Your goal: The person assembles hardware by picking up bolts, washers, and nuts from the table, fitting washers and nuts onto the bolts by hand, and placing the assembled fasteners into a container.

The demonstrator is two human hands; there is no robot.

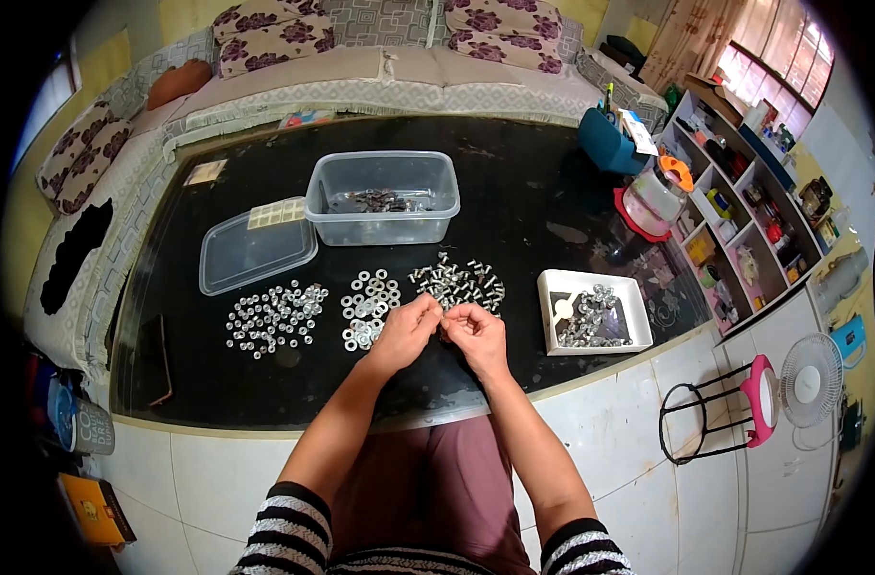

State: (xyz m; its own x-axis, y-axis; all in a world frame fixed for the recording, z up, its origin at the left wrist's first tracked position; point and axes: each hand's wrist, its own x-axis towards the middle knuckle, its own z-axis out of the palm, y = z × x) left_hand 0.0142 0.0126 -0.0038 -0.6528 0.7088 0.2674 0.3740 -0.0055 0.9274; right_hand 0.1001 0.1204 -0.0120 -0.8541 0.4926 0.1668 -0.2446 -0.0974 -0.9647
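Observation:
My left hand [408, 333] and my right hand [477, 335] meet over the near side of the black table, fingertips pinched together. Both are closed around something small that I cannot make out. Just beyond my fingers lies a pile of short bolts [461, 281]. Flat washers [365, 305] are spread beside my left hand, and farther left is a scatter of small metal nuts [274, 316]. To the right of my right hand, a white tray [549, 331] holds a heap of small metal hardware pieces [598, 316].
Behind the piles stands a clear plastic tub [385, 230] with dark small pieces inside. Its lid [255, 254] lies to the left, and a phone [156, 359] is near the left edge. A glass jar [654, 203] and teal holder [610, 144] stand at the back right.

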